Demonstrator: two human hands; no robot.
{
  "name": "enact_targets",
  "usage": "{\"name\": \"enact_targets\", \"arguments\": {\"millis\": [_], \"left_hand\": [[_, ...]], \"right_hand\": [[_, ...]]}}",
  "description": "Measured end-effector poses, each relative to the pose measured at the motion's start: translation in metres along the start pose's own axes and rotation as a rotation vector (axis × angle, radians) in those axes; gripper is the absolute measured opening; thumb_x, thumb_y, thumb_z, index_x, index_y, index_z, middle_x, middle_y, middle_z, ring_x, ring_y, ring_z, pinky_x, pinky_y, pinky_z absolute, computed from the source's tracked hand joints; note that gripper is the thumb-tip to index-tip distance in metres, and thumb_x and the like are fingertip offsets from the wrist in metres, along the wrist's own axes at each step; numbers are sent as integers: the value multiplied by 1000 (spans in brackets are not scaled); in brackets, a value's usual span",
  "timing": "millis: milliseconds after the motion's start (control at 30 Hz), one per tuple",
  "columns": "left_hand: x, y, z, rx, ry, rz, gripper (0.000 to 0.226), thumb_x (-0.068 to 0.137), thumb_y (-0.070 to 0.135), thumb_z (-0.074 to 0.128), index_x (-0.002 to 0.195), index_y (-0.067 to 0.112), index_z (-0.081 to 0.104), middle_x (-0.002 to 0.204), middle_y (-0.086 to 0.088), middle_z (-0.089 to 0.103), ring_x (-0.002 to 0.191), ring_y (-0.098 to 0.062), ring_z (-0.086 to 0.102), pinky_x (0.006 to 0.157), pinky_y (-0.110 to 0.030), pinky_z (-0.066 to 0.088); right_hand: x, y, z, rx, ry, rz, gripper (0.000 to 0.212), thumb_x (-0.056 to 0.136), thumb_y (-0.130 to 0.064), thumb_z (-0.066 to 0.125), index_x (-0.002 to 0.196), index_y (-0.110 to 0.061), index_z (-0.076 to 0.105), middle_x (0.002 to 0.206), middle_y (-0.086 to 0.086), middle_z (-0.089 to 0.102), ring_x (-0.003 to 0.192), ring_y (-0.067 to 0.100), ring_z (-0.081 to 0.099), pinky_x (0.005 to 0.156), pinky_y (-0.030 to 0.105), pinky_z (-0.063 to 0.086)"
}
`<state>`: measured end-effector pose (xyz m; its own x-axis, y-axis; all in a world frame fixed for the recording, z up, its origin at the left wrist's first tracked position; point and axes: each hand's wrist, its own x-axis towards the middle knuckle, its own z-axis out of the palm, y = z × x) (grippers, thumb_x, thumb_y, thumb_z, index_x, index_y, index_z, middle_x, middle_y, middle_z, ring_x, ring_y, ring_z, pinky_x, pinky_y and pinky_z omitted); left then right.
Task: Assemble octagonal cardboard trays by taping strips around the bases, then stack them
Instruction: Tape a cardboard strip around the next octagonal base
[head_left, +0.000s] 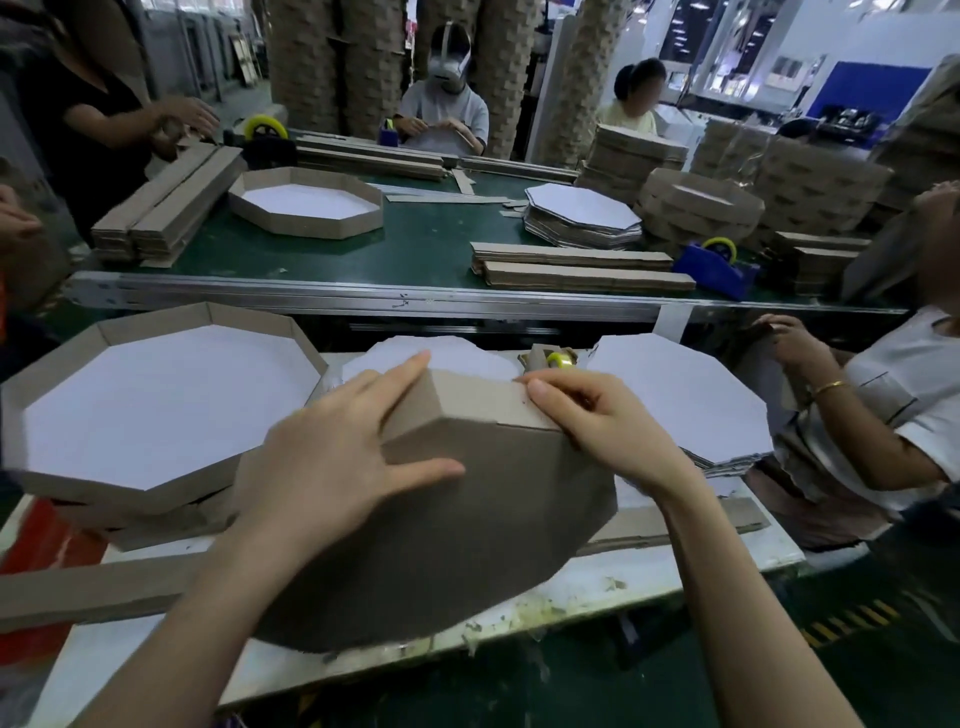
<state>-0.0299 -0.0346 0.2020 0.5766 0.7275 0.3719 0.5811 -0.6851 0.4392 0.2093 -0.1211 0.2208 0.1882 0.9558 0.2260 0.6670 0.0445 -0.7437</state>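
Observation:
An octagonal cardboard base stands tilted before me, brown underside toward me, with a brown cardboard strip bent along its upper edge. My left hand lies spread flat on the base, fingers straight, index finger on the strip's corner. My right hand has its fingers curled against the strip's right part; what they pinch is hidden. A finished tray sits at the left on a low stack. A pile of white-faced bases lies at the right. A small tape dispenser with a yellow roll stands behind the strip.
A loose strip lies on the white table at the left, another at the right. Beyond a metal rail runs a green belt with a tray, strip piles and a blue dispenser. Other people work all around.

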Motion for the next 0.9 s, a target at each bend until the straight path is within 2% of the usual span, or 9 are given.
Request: {"name": "enact_targets", "arguments": {"millis": [100,200,333,467,533,600,700,833,900], "left_hand": [[-7,-18,4,-167,23,-23,95,62,86,51,146,52,23,135,12,53,113,-20,55,88,-44,52],[-21,-32,13,-254,5,-64,96,59,83,57,144,52,23,138,5,52,116,-22,53,90,-48,52],[-43,-47,21,-271,21,-74,95,60,91,49,145,53,26,136,9,53,115,-20,54,87,-49,53],[-45,-52,19,-224,4,-83,93,64,84,50,146,51,22,136,13,49,117,-17,51,91,-47,51],[-43,-49,15,-156,34,-11,86,71,78,50,147,49,23,135,13,48,119,-14,49,94,-43,49],[-39,-40,10,-136,82,100,68,79,70,51,142,49,36,134,14,49,121,-9,47,94,-40,48],[-34,-27,8,-159,113,191,40,88,59,47,122,44,62,132,10,56,120,-12,50,95,-41,47],[-29,-22,8,-152,72,191,40,88,58,44,118,43,65,135,8,56,122,-17,49,98,-40,44],[-25,-23,6,-174,47,171,41,86,61,42,117,46,64,134,10,57,122,-14,48,97,-36,44]], "right_hand": [[6,-12,-1,63,46,-27,20,96,-26,62,110,-20,75,98,-17,73,94,-7,62,79,6,43],[7,-15,9,34,-39,-25,20,94,-23,65,109,-14,75,100,-12,73,95,-2,65,82,10,47],[3,-14,21,64,-126,-6,20,93,-20,67,110,-12,74,102,-12,72,95,-4,64,82,9,46],[6,-18,27,32,-171,-7,21,93,-25,66,110,-17,73,103,-15,71,98,-3,63,82,7,46],[7,-22,34,55,-173,-13,19,92,-22,68,108,-14,74,100,-13,72,94,-5,64,81,7,45],[9,-26,40,63,-174,-34,18,90,-19,70,106,-11,74,98,-10,72,90,-8,63,81,7,44],[11,-27,45,72,-176,-40,16,89,-18,71,104,-11,74,96,-8,73,88,-8,64,80,7,45],[12,-23,40,92,-187,-13,15,87,-19,74,101,-15,74,90,-13,71,80,-11,62,75,6,44],[15,-22,38,79,-183,5,13,86,-22,75,98,-17,74,86,-12,70,76,-5,60,73,10,45]]}}
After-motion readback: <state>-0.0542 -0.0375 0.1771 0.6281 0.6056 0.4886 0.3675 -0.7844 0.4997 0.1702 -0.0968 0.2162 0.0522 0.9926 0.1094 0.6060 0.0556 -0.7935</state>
